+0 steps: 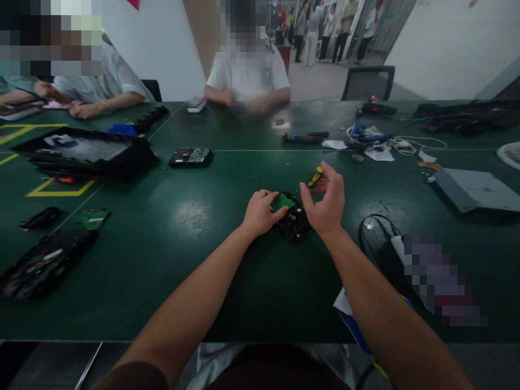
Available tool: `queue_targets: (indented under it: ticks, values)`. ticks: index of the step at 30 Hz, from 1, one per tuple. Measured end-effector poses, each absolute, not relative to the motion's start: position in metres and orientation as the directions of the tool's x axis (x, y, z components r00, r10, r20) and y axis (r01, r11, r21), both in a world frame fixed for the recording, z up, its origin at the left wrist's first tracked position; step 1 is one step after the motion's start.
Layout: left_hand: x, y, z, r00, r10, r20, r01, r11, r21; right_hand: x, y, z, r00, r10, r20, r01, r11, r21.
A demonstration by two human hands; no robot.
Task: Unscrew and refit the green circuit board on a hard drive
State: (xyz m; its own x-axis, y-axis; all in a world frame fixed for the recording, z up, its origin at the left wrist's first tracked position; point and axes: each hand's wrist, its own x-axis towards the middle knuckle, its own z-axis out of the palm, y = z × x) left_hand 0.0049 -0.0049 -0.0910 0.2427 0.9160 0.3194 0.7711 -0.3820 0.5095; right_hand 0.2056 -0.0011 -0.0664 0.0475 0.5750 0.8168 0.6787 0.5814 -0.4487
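My left hand (pixel 262 212) grips the left side of a black hard drive (pixel 296 223) lying on the green table, its thumb and fingers at the drive's edge. A green circuit board (pixel 281 202) shows on the upper left part of the drive. My right hand (pixel 328 205) is closed around a screwdriver (pixel 315 177) with a black and yellow handle, just above and right of the drive. The screwdriver's shaft and tip cannot be made out.
Another hard drive (pixel 190 157) lies beyond to the left, near a large black tray (pixel 87 154). Loose drive parts (pixel 44 262) sit at left. A grey metal box (pixel 479 189) and a cable (pixel 371 216) are at right. A person (pixel 247 76) sits opposite.
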Motion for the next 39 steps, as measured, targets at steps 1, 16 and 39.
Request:
queue_targets:
  ticks: [1,16,39]
  values:
    - [0.005,-0.0047,-0.0914,0.242,0.914,0.325,0.77,-0.385,0.509,0.2051,-0.0017,-0.0657,0.041,0.577,0.816,0.681,0.582,-0.445]
    - [0.0055,-0.0069,-0.0876,0.239,0.919,0.312,0.765,-0.376,0.522,0.2037,-0.0048,-0.0629,0.019,0.566,0.824,0.68,0.597,-0.426]
    - [0.0054,-0.0055,-0.0886,0.236,0.924,0.3,0.769,-0.366,0.524,0.2055,-0.0013,-0.0668,0.01,0.597,0.802,0.668,0.593,-0.449]
